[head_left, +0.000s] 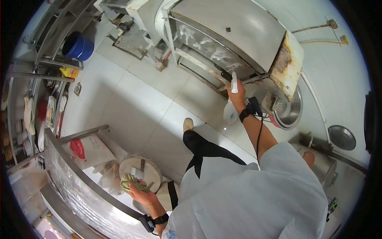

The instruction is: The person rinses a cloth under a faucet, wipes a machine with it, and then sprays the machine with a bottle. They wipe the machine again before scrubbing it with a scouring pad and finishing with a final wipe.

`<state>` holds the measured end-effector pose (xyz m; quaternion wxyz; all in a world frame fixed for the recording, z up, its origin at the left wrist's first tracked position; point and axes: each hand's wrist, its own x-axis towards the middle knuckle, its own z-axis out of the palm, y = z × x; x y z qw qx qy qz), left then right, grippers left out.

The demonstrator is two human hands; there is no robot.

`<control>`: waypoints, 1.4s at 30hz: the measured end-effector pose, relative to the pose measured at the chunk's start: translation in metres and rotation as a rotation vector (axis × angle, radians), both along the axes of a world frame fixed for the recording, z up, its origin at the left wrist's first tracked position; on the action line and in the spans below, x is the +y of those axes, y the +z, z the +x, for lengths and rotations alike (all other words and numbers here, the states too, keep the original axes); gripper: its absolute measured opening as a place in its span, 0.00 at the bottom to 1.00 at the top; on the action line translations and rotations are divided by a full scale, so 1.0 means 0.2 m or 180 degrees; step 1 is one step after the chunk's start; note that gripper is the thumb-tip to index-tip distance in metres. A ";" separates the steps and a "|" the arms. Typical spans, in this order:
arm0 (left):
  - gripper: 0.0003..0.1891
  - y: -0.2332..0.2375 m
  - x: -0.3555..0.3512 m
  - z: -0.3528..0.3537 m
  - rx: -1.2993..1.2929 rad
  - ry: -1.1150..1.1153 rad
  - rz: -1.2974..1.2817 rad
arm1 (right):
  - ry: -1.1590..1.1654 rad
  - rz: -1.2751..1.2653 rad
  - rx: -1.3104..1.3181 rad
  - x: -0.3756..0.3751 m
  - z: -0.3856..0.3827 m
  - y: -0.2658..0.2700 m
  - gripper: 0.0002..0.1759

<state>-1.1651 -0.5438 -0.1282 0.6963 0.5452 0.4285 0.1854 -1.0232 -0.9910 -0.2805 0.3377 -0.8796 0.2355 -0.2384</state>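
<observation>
My right hand [237, 96] is closed around the neck of a spray bottle [234, 83] with a white trigger head. Its translucent body hangs below the hand. The nozzle points at the stainless steel appliance [238, 24], where white foam [215, 51] streaks the lower front panel. Down at the left, my left hand [144, 196] grips a crumpled green cloth [133, 182] with a pinkish patch. Beneath that cloth, a cleaver [139, 169] lies on a round chopping block [153, 167]. The left fingers are partly hidden by the cloth.
A rusty side panel [287, 65] edges the appliance, with a metal colander [289, 109] beside it. A blue bucket [78, 46] stands near the shelves at upper left. By the metal counter rail [85, 179] lies a white-and-red sack [93, 151]. White tiles [147, 93] cover the floor.
</observation>
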 end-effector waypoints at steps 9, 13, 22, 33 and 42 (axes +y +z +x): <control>0.13 0.02 -0.08 0.07 -0.0118 -0.0301 0.0001 | -0.0273 0.0409 -0.0839 -0.04 -0.16 0.13 0.12; 0.12 0.03 -0.10 0.06 -0.0110 -0.0341 0.0028 | -0.0411 0.0341 -0.0421 -0.07 -0.16 0.20 0.11; 0.11 0.05 -0.10 0.01 -0.0138 -0.0338 0.0068 | 0.0110 0.0192 -0.0542 -0.02 -0.09 0.30 0.11; 0.12 0.06 -0.10 -0.03 -0.0198 -0.0254 -0.0044 | -0.0072 0.0051 -0.0397 -0.05 -0.05 0.34 0.11; 0.11 0.06 -0.15 0.00 -0.0270 -0.0274 -0.0012 | 0.0046 0.0129 -0.0556 -0.07 -0.15 0.45 0.11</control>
